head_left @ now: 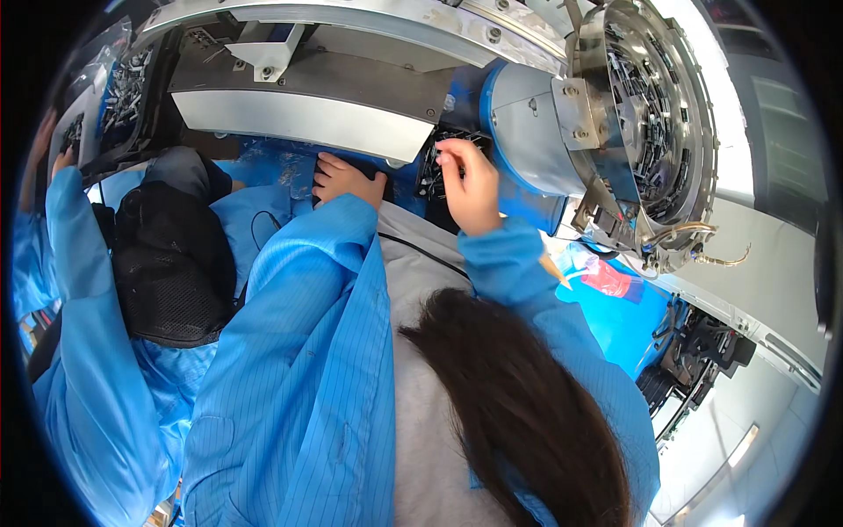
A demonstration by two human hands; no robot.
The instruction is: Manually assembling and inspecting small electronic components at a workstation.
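My left hand (347, 180) lies with its fingers spread on the edge of a black object (378, 167), below a long white-fronted panel. My right hand (472, 183) is raised over a dark bin of small black and metal parts (430, 171). Its thumb and forefinger come close together. Anything between those fingertips is too small to make out. Blue striped sleeves cover both my forearms.
A round metal feeder bowl (645, 123) full of small black and silver parts stands at right on a grey drum base (531, 132). The white panel (307, 119) spans above my hands. A co-worker in a blue smock and black cap (176, 263) sits at left.
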